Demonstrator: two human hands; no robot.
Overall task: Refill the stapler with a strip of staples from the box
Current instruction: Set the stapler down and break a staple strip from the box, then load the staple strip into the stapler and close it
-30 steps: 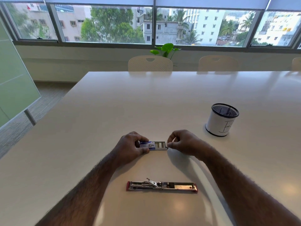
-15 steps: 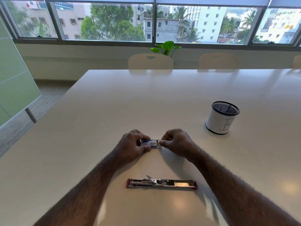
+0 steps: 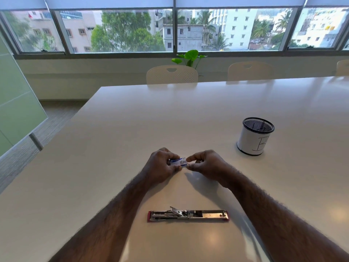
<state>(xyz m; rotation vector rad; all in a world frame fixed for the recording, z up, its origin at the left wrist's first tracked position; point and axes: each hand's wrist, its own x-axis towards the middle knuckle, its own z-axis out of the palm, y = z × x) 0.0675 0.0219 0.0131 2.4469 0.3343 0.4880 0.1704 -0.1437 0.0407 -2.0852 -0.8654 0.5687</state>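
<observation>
A small blue and white staple box (image 3: 178, 161) is held just above the white table (image 3: 132, 120). My left hand (image 3: 161, 167) grips its left end between thumb and fingers. My right hand (image 3: 204, 165) pinches the box's right end, where the inner tray sits pushed in. The stapler (image 3: 188, 215) lies opened out flat nearer to me, its metal channel facing up, with red ends. Neither hand touches the stapler. No loose staple strip can be seen.
A black mesh cup (image 3: 255, 137) wrapped in white paper stands to the right. Chairs (image 3: 171, 74) line the table's far edge under the windows. A potted plant (image 3: 189, 56) sits on the sill. The table's left edge drops to the floor.
A second ago the box's inner tray stuck out to the right. My right hand has moved left and pushed it into the sleeve. The stapler has not moved.
</observation>
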